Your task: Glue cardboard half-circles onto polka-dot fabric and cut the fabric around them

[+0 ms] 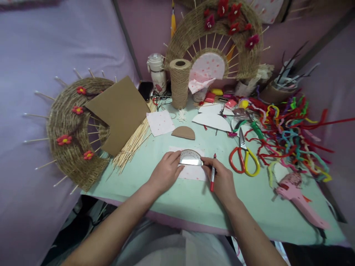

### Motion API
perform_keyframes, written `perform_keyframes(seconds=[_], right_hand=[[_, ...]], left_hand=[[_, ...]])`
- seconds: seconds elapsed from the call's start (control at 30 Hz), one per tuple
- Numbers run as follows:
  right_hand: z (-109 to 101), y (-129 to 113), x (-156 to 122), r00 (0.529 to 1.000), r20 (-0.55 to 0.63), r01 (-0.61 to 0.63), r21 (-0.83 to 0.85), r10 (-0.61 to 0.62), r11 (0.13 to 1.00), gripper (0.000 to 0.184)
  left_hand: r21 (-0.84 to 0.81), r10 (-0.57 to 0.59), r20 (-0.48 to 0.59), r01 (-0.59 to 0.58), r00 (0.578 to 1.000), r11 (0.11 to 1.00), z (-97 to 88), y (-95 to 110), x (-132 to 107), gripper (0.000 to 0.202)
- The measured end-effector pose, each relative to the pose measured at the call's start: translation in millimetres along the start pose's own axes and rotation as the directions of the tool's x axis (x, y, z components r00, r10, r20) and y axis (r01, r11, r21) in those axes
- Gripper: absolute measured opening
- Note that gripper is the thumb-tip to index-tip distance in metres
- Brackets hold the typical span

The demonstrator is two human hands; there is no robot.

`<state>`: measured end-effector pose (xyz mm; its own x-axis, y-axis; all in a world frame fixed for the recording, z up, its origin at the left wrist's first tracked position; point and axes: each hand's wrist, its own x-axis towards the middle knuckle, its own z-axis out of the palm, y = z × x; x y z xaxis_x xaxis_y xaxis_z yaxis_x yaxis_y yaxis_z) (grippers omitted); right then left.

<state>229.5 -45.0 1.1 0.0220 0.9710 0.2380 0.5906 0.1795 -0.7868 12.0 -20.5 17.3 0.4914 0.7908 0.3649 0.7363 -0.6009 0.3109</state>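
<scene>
Tracing looks to be the step in hand, judging from how things lie in the head view. The left hand (pixel 166 171) lies palm down, fingers loosely extended and not closed round anything. Its fingertips press on the left end of a shiny half-disc (pixel 190 158). The right hand (pixel 222 177) is closed round a red pen (pixel 212 177), and its fingertips touch the half-disc's right corner. The pen's upper end is just beside that corner; I cannot tell whether its tip meets the surface.

The half-disc lies flat side toward the person on a pale dotted sheet (pixel 194 172). The sheet is near the front middle of the green table (pixel 155 192), between the two hands. A line round the curved edge would, in my judgement, call for firm downward pressure from the left hand so the half-disc cannot slip. It would also call for the pen to be held close against the rim.

The half-disc is silvery and reflective, thin, with a clean arc, and smaller than the sheet beneath it. No drawn line shows on the sheet.

Scissors (pixel 244 159) lie just right of the right hand, with a pink glue gun (pixel 298 197) and a heap of pipe cleaners (pixel 291 129) further right. A brown half-disc (pixel 183 132) lies behind the sheet. A twine spool (pixel 179 83) stands at the back.
</scene>
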Motion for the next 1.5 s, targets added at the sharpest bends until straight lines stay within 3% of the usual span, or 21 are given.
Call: perform_keyframes(seconds=[0.13,0.3,0.53,0.73,1.0,1.17,1.27,1.5], right_hand=[[-2,-3,1,1.000,0.007,0.006,-0.008,-0.006,1.000,0.022],[-1,-2,1,1.000,0.007,0.014,-0.015,-0.014,1.000,0.021],[-2,-3,0,1.000,0.009,0.008,-0.014,-0.008,1.000,0.022],[0,-2,0,1.000,0.009,0.018,0.001,-0.018,1.000,0.019],[0,0,-1,0.999,0.002,0.036,-0.012,-0.036,0.999,0.019],[0,2,-2,0.999,0.004,0.055,-0.037,-0.055,0.998,0.016],[1,3,-2,0.998,0.000,0.062,-0.063,-0.062,0.996,0.016],[0,6,-5,0.996,-0.005,0.092,-0.083,-0.093,0.992,0.012]], left_hand=[[0.189,0.055,0.139,-0.081,0.989,0.979,1.6,7,1,0.022],[0.292,0.010,0.233,-0.079,0.972,0.953,-1.2,13,2,0.027],[0.335,-0.123,0.212,0.046,0.969,0.941,-0.9,40,4,0.073],[0.351,-0.184,0.192,0.108,0.964,0.930,5.2,49,0,0.079],[0.188,0.015,0.298,-0.074,0.955,0.979,17.3,33,6,0.084],[0.186,0.085,0.227,-0.129,0.970,0.974,28.8,24,0,0.079],[0.202,0.108,0.180,-0.144,0.978,0.969,31.3,23,-2,0.075],[0.277,0.074,0.184,-0.124,0.980,0.953,33.7,34,-3,0.082]])
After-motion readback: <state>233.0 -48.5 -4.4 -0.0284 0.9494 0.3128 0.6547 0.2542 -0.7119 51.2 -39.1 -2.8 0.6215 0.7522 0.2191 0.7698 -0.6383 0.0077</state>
